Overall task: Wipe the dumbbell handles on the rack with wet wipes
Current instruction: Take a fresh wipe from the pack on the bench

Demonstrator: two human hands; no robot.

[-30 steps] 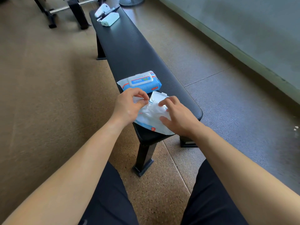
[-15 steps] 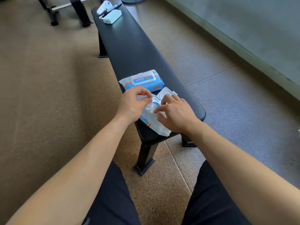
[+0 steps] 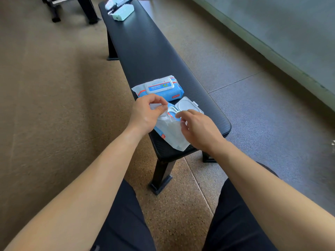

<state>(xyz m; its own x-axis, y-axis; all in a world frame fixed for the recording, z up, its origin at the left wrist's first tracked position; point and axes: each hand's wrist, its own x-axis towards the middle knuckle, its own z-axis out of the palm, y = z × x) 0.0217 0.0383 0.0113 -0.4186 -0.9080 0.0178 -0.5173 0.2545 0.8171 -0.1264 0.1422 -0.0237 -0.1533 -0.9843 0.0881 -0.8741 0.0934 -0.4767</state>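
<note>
**You pinch a wet wipe (image 3: 155, 107) at the mouth of the open wipe pack (image 3: 171, 135).**

Your left hand (image 3: 145, 114) has its thumb and fingers pressed together on the white wet wipe, which stands just out of the pack's opening. The pack lies flat on the near end of the black table (image 3: 145, 51), under both your hands, with its white lid (image 3: 188, 105) flipped open just beyond your right fingers. Your right hand (image 3: 199, 127) is over the pack with its fingers loosely curled, gripping nothing; you cannot tell whether the fingertips touch the wrapper. A closed blue-and-white wipe pack (image 3: 159, 86) lies just beyond your left fingers. Well beyond both hands, a pale box (image 3: 123, 13) sits at the table's far end.
</note>
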